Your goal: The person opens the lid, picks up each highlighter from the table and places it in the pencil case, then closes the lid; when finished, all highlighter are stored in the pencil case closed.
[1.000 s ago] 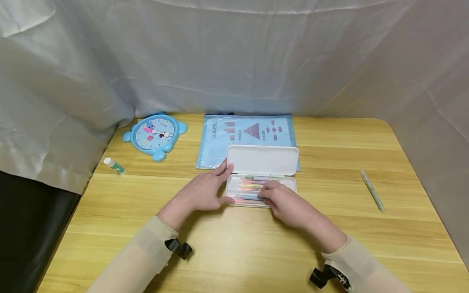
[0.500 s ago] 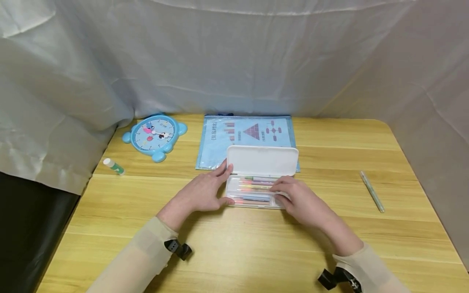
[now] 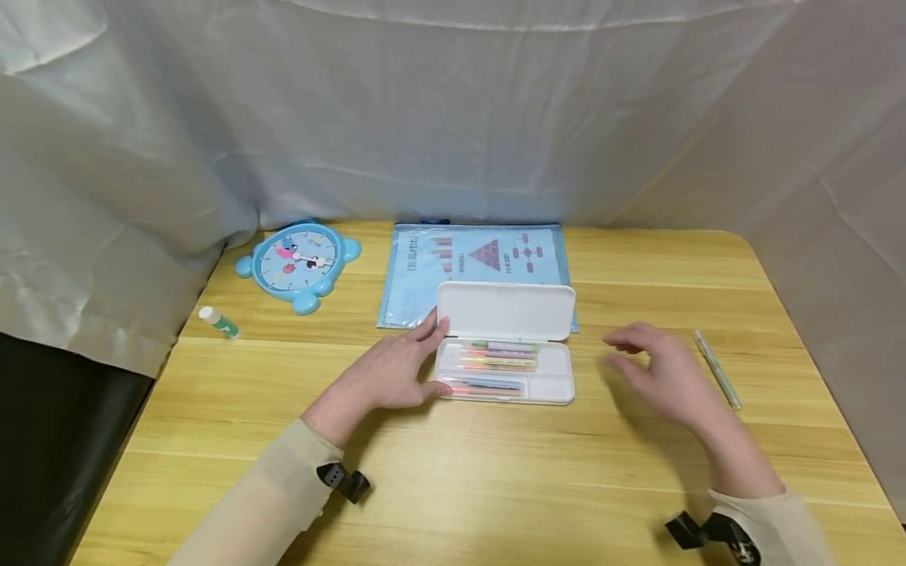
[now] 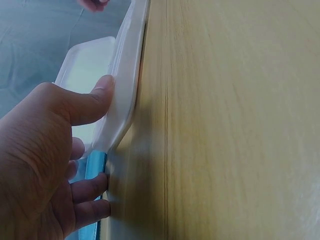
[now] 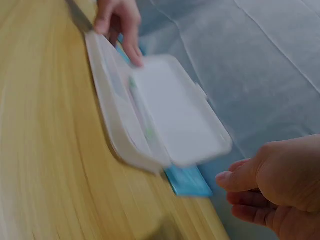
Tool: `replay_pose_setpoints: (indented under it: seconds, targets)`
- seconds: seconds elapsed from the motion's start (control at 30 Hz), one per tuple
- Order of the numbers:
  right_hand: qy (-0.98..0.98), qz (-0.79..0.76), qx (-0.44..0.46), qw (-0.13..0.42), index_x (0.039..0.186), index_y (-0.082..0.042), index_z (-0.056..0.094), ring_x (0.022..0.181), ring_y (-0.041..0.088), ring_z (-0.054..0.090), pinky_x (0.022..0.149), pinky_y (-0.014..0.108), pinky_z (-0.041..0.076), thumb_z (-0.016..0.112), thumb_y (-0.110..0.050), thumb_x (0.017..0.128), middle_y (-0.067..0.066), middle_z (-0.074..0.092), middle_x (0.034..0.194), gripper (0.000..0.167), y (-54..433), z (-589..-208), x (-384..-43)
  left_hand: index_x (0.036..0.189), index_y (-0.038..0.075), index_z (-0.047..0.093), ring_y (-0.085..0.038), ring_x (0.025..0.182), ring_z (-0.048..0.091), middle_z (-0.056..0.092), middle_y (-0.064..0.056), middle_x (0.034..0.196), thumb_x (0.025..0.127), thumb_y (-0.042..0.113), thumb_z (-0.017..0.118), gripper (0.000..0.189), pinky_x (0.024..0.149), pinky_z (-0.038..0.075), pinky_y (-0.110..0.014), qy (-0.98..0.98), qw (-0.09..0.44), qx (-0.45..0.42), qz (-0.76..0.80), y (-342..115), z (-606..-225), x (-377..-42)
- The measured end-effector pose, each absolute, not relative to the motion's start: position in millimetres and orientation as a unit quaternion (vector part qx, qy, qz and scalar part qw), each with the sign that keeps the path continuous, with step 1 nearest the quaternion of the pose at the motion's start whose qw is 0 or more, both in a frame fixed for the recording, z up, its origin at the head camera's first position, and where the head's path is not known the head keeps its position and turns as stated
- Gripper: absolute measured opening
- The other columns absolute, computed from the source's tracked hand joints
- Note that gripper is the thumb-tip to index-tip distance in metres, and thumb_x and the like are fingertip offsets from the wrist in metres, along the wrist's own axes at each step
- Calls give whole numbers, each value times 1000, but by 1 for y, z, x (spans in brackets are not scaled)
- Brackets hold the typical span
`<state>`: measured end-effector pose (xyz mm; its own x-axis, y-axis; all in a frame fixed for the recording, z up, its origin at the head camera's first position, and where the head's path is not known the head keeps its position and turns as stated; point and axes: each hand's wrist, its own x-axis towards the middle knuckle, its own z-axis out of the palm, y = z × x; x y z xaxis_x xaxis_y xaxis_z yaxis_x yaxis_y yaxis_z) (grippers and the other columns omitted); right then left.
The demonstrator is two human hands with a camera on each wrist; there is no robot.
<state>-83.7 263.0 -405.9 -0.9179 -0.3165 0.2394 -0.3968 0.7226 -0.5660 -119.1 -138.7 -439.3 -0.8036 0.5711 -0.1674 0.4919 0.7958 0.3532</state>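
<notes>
A white pencil case [image 3: 552,387] lies on the table with its lid [image 3: 506,311] raised. Several coloured pens [image 3: 499,360] lie in its back compartment, and a few more slim ones [image 3: 488,385] in the front one. My left hand [image 3: 392,371] holds the case's left end, thumb on the front side and fingers towards the lid hinge; the left wrist view shows the thumb [image 4: 95,104] pressed on the case wall. Right of the case, my right hand [image 3: 664,374] hovers over the table with loosely bent fingers and nothing in them. Beside it lies a slim pale-green pen [image 3: 718,369].
Behind the case lies a blue zip document pouch [image 3: 418,275], partly under the raised lid. A blue toy clock [image 3: 297,259] sits at the back left, with a green-and-white glue stick [image 3: 221,321] near the left edge. A grey curtain [image 3: 453,118] closes off the back.
My right hand has left the pens in the case and moved right, towards the lone pen. The blue pen it pinched earlier lies in the front compartment. The left hand stays put.
</notes>
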Motion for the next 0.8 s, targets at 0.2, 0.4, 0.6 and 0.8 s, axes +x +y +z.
replay_pose_setpoints:
  seconds: [0.2, 0.4, 0.6, 0.8]
  targets:
    - [-942, 282, 150, 101, 116, 0, 78, 93, 38, 71, 83, 40, 53, 81, 1, 91, 15, 76, 105, 25, 306, -407, -77, 168, 10, 14, -38, 142, 49, 5, -10, 175, 93, 63, 72, 108, 112, 46, -46, 937, 133, 287, 148, -139, -439, -119]
    - [-953, 276, 95, 82, 121, 2, 76, 93, 36, 71, 71, 11, 43, 81, -5, 94, 20, 76, 107, 28, 346, -406, -72, 168, 11, 14, -39, 139, 52, 6, -12, 175, 94, 63, 72, 107, 110, 48, -47, 937, 132, 289, 144, -139, -439, -119]
    - [-958, 279, 49, 49, 118, 6, 75, 82, -11, 56, 62, 13, 47, 81, -7, 94, 26, 75, 104, 29, 382, -417, -71, 168, 10, 14, -39, 141, 51, 6, -12, 174, 94, 63, 71, 108, 110, 47, -47, 937, 131, 290, 142, -139, -439, -119]
    - [-964, 265, 25, 12, 112, 14, 73, 72, -9, 56, 56, 19, 50, 82, -7, 92, 17, 74, 88, 30, 403, -434, -63, 168, 10, 13, -40, 142, 49, 5, -12, 174, 94, 64, 71, 108, 112, 46, -48, 937, 132, 291, 140, -139, -439, -119]
